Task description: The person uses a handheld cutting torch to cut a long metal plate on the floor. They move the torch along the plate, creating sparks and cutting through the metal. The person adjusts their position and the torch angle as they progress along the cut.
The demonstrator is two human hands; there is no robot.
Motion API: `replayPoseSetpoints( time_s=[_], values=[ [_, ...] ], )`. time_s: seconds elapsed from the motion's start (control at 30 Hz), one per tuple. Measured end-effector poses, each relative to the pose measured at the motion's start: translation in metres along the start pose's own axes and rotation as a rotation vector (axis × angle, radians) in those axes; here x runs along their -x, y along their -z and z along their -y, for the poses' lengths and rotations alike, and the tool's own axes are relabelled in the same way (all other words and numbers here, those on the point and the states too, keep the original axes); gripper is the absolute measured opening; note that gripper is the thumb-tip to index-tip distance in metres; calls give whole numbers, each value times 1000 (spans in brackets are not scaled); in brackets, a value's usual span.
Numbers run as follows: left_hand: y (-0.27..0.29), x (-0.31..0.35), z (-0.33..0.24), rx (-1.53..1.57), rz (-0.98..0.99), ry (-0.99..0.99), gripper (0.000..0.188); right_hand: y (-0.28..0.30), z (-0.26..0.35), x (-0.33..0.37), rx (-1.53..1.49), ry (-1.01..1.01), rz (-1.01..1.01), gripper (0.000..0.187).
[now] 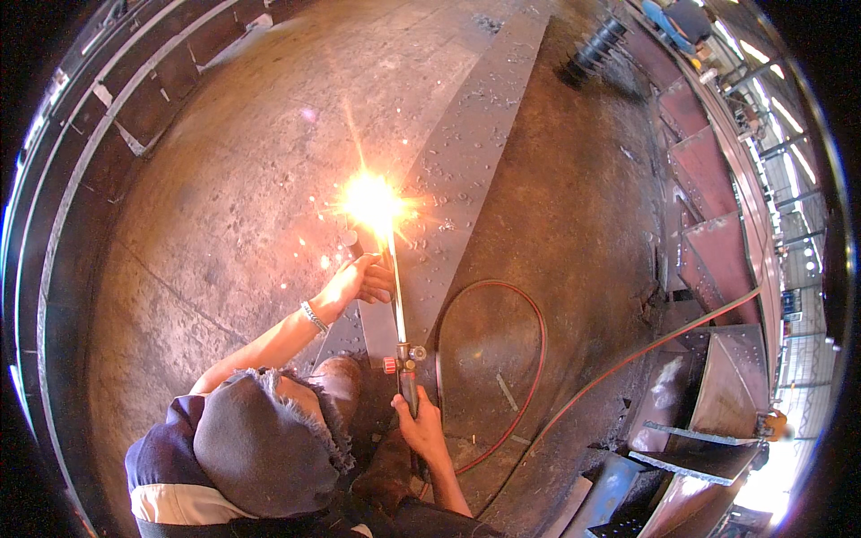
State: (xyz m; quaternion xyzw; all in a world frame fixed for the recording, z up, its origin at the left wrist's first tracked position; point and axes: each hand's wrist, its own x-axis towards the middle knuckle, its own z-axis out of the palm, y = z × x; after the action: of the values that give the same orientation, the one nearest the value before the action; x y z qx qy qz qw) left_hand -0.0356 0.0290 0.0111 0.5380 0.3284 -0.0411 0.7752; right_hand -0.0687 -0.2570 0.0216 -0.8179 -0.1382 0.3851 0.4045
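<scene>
My right hand (421,426) is wrapped round the dark handle of a cutting torch (399,300), just below its valve knobs. From there the long metal tube runs forward to a blinding flame with flying sparks. My left hand (368,280), with a chain bracelet on its wrist, has its fingers curled against the tube near the flame. A small round-ended dark thing (351,240) shows beside those fingers; its kind is unclear. Beneath the torch lies a long grey steel plate (475,125) scattered with small crumbs. Glare hides the torch tip and the spot it heats.
A reddish hose (544,336) loops over the brown floor right of the torch and runs off toward stacked steel pieces (731,377). A dark ribbed spool-like part (596,52) stands at the far right. Steel beams (99,134) line the left. A dark cloth cap (260,448) covers the lower left.
</scene>
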Motion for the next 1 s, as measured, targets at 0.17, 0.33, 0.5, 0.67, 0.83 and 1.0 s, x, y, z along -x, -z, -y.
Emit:
replayPoseSetpoints(
  time_s=[0.17, 0.33, 0.5, 0.67, 0.83, 1.0],
  values=[
    [1, 0, 0, -21, 13, 6, 56, -2, -4, -2, 39, -17, 2, 29],
    [-4, 7, -7, -57, 24, 0, 58, -1, 0, -1, 42, -35, -16, 29],
    [9, -6, 12, -30, 16, 11, 63, -4, 4, -1, 49, -30, -31, 30],
    [1, 3, -1, -68, 30, 6, 60, -2, 5, -1, 38, -26, -14, 30],
    [4, -1, 5, -43, 41, -7, 59, -2, 2, -2, 33, -13, 5, 35],
    [3, 0, 3, -34, 24, 13, 59, -1, 2, -1, 15, -13, 11, 34]
  ],
)
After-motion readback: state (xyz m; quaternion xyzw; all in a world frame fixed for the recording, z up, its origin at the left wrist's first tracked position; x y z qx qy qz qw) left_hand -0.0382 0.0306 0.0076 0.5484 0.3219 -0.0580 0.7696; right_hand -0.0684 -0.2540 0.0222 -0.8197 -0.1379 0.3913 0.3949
